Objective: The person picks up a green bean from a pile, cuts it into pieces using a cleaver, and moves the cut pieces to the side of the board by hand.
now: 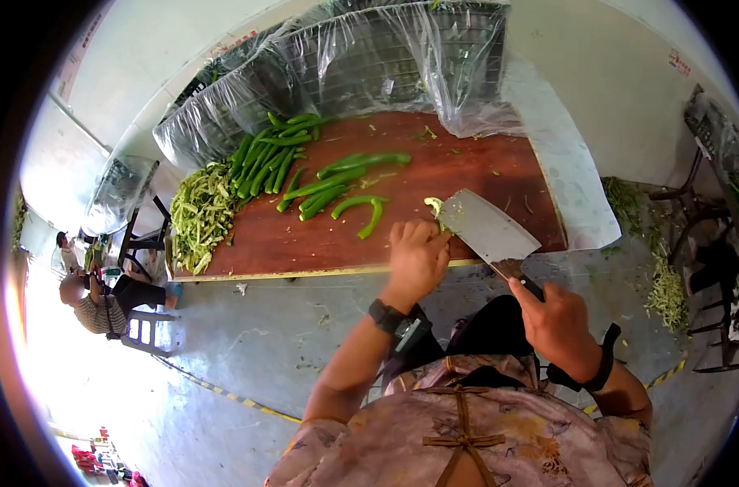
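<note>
My right hand gripping a broad steel cleaver, my left hand curled at the blade's edge, glossy green peppers beside pale shreds on the reddish-brown counter.

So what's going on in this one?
Someone's right hand grips a cleaver at the table's near edge. The left hand is beside the blade, near a pale green piece; its exact grip is unclear. Whole long green peppers lie further left, next to a heap of shredded ones.
</note>
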Tool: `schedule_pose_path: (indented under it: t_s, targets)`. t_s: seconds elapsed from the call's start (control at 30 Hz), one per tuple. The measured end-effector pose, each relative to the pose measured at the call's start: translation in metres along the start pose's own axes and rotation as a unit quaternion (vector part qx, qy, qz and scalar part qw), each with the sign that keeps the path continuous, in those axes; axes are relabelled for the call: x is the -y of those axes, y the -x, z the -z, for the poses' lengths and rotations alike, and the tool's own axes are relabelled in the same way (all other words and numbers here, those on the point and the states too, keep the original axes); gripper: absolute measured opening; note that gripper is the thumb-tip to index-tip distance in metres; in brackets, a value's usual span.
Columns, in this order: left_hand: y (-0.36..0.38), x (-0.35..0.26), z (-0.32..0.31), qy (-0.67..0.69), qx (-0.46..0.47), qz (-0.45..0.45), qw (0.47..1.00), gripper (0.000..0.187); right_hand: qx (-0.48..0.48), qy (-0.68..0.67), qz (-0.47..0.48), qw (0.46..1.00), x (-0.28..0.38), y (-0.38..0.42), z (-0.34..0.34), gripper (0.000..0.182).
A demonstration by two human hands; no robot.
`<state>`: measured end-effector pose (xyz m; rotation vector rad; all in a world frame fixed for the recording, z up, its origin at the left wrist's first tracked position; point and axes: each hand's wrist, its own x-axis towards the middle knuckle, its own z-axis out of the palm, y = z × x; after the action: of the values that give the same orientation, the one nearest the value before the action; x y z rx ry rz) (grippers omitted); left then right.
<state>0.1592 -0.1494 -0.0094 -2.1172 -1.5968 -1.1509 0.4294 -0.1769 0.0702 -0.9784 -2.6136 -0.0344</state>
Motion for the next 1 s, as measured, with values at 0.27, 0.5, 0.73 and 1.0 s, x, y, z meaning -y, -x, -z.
schedule_pose_path:
  t_s: [0.27,0.5,0.73,1.0]
  targets:
    - [0.001,0.003,-0.002,-0.007,0.013,0.002,1.0,0.019,-0.009,-0.01,0.02,1.0,-0.008,-0.005,-0.008,0.047]
    - [-0.001,0.003,-0.001,-0.003,0.015,0.005,1.0,0.019,-0.023,-0.016,0.035,0.999,-0.011,-0.013,-0.014,0.048]
    - [-0.001,0.0,0.001,-0.006,0.018,0.023,1.0,0.019,-0.048,-0.014,0.022,0.999,-0.013,-0.053,-0.043,0.044]
    - [0.001,0.0,0.001,-0.007,0.022,0.025,0.999,0.02,-0.12,-0.067,-0.04,0.99,-0.03,-0.047,-0.022,0.038]
